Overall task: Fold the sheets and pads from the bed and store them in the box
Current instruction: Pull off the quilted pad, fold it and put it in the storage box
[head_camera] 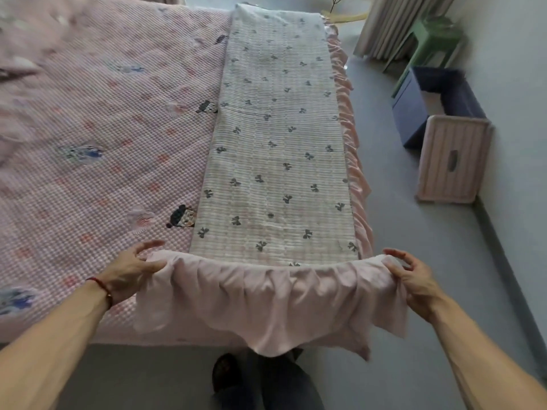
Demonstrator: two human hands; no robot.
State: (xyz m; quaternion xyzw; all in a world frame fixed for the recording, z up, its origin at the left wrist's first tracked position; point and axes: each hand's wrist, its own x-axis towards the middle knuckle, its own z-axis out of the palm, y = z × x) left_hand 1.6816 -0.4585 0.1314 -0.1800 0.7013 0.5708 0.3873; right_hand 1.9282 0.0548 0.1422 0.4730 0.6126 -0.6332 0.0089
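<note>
A folded white bow-print pad point(275, 143) lies in a long strip along the bed's point(88, 128) right edge, its pink ruffle point(266, 300) overhanging the foot. The left hand point(130, 270) and right hand point(411, 276) each pinch a near corner. Bare floor point(414, 261) separates the bed from the open blue box point(426, 105) by the wall.

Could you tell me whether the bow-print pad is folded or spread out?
Folded: the bow-print pad lies as a long narrow strip along the bed's right edge.

grey floor point(414, 261), pale wall point(515, 84), curtain point(393, 22) and green stool point(432, 45) by the wall.
</note>
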